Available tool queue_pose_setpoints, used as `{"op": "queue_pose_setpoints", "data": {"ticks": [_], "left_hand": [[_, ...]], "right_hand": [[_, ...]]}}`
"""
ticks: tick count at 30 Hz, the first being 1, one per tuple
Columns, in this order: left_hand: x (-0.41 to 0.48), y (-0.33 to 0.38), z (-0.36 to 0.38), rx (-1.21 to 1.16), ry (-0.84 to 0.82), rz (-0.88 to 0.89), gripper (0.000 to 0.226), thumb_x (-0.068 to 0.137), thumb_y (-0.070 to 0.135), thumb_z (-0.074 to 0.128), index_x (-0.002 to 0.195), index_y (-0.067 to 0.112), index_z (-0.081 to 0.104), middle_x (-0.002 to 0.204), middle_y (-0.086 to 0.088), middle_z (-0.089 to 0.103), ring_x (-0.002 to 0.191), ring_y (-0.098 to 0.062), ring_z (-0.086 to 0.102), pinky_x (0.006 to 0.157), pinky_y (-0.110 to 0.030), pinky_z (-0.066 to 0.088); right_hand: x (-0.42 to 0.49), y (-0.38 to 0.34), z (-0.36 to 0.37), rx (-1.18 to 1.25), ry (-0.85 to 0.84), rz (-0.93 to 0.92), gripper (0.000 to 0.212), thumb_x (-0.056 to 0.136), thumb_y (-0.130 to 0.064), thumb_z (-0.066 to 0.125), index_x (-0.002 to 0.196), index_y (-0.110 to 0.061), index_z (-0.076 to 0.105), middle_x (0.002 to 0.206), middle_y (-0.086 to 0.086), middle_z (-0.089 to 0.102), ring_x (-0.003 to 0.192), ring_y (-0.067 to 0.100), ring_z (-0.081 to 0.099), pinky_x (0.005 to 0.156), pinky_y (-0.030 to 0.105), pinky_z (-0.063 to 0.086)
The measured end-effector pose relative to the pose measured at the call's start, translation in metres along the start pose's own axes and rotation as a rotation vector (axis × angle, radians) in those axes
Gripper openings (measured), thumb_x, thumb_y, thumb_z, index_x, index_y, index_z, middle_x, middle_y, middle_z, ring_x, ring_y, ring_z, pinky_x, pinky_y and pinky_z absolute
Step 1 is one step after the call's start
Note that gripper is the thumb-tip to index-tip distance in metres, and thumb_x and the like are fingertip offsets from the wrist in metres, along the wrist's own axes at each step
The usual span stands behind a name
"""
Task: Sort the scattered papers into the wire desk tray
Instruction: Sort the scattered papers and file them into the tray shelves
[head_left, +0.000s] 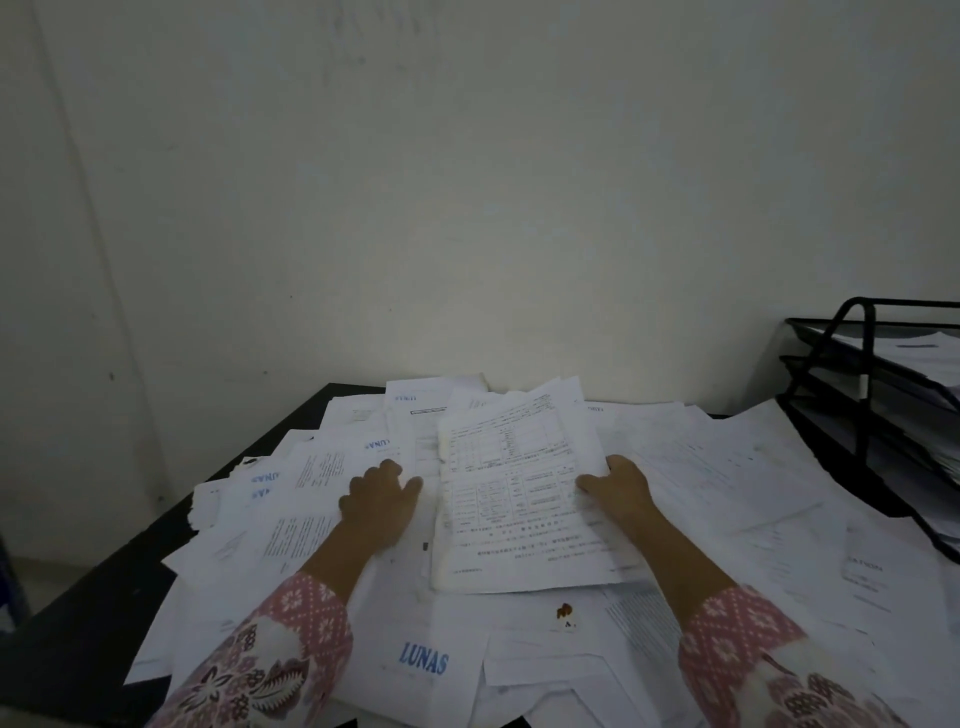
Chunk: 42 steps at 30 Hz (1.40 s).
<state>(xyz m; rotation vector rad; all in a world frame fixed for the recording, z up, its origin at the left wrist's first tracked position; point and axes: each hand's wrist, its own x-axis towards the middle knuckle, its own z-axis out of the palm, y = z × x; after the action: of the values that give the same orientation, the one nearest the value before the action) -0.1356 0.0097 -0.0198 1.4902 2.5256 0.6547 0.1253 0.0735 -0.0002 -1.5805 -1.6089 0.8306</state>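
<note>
Gripping a printed sheet (519, 493) by its right edge, the right hand (621, 488) is lifting it slightly off the scattered papers (727, 467), thumb on top, likely to separate it for filing. The left hand (382, 499) is resting knuckles-up on the pile with fingers curled; whether it is pinching a page cannot be told. Papers are covering most of the dark table (78, 623), overlapping at all angles. The wire desk tray (872, 384) is standing at the far right edge, its tiers already holding stacked sheets, well apart from the held page.
</note>
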Motion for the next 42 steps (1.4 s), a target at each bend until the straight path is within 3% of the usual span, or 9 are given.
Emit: {"op": "queue_pose_setpoints", "data": {"ticks": [3,7,18,22,26,30,33,37,42], "left_hand": [[-0.001,-0.004,-0.007,0.048,0.037,-0.150,0.048,0.097,0.048,0.033,0.130,0.013,0.039,0.131,-0.014,0.045,0.120,-0.028,0.042,0.101,-0.041,0.033],[-0.003,-0.012,-0.003,0.116,0.004,-0.153,0.054,0.096,0.053,0.030,0.130,0.011,0.037,0.133,-0.014,0.044,0.121,-0.029,0.041,0.101,-0.041,0.033],[-0.002,-0.006,0.004,0.089,0.014,-0.047,0.054,0.095,0.053,0.034,0.132,0.013,0.041,0.133,-0.010,0.047,0.120,-0.026,0.043,0.098,-0.039,0.037],[-0.006,-0.004,0.003,-0.015,0.021,-0.011,0.053,0.095,0.051,0.037,0.133,0.014,0.042,0.132,-0.009,0.048,0.120,-0.026,0.043,0.097,-0.039,0.038],[-0.008,-0.002,0.001,-0.103,0.011,-0.014,0.050,0.096,0.048,0.039,0.132,0.014,0.043,0.133,-0.008,0.048,0.121,-0.025,0.044,0.098,-0.039,0.037],[-0.008,0.001,-0.006,-0.246,0.028,-0.093,0.051,0.094,0.046,0.046,0.133,0.014,0.042,0.135,-0.010,0.046,0.123,-0.028,0.042,0.101,-0.041,0.035],[-0.008,0.004,-0.012,-0.306,0.075,-0.160,0.066,0.089,0.048,0.055,0.139,0.011,0.034,0.139,-0.013,0.040,0.128,-0.031,0.038,0.103,-0.044,0.032],[0.000,0.018,-0.024,-0.791,0.032,-0.112,0.080,0.086,0.044,0.062,0.144,0.009,0.021,0.140,-0.013,0.041,0.125,-0.031,0.044,0.103,-0.043,0.038],[0.008,0.051,-0.050,-1.235,-0.031,0.073,0.055,0.088,0.034,0.063,0.133,0.009,0.044,0.128,-0.006,0.056,0.112,-0.021,0.056,0.097,-0.035,0.046]], "right_hand": [[0.003,-0.007,0.014,-0.151,-0.015,-0.056,0.019,0.087,-0.015,0.059,0.103,-0.006,0.051,0.093,0.005,0.053,0.091,0.020,0.051,0.068,0.025,0.042],[0.001,-0.013,0.029,-0.424,-0.062,-0.036,0.054,0.089,-0.034,0.058,0.132,-0.006,0.043,0.132,0.014,0.045,0.122,0.030,0.042,0.097,0.035,0.041],[-0.005,-0.026,0.048,-0.347,-0.235,-0.012,0.045,0.079,-0.032,0.073,0.107,-0.004,0.053,0.095,0.003,0.054,0.090,0.017,0.054,0.071,0.022,0.045],[-0.011,-0.032,0.059,-0.490,-0.196,-0.010,0.053,0.078,-0.034,0.071,0.118,-0.008,0.047,0.123,0.011,0.050,0.116,0.027,0.047,0.090,0.031,0.040],[-0.011,-0.034,0.065,-0.246,-0.208,-0.018,0.050,0.086,-0.005,0.057,0.130,0.001,0.033,0.124,0.017,0.047,0.110,0.027,0.051,0.084,0.028,0.046],[-0.009,-0.033,0.053,-0.015,-0.208,-0.004,0.026,0.084,0.005,0.053,0.107,-0.004,0.045,0.087,0.002,0.050,0.088,0.019,0.050,0.070,0.024,0.042],[-0.008,-0.039,0.033,0.105,-0.179,-0.049,0.033,0.084,0.006,0.055,0.116,-0.003,0.051,0.101,0.012,0.057,0.089,0.021,0.053,0.064,0.023,0.045],[-0.010,-0.051,-0.001,0.276,-0.095,-0.179,0.034,0.087,0.005,0.055,0.120,-0.003,0.051,0.106,0.010,0.059,0.094,0.025,0.058,0.076,0.027,0.047],[-0.008,-0.065,-0.038,0.447,0.026,-0.319,0.029,0.088,0.001,0.058,0.114,-0.010,0.053,0.107,0.007,0.060,0.091,0.018,0.059,0.068,0.018,0.049]]}}
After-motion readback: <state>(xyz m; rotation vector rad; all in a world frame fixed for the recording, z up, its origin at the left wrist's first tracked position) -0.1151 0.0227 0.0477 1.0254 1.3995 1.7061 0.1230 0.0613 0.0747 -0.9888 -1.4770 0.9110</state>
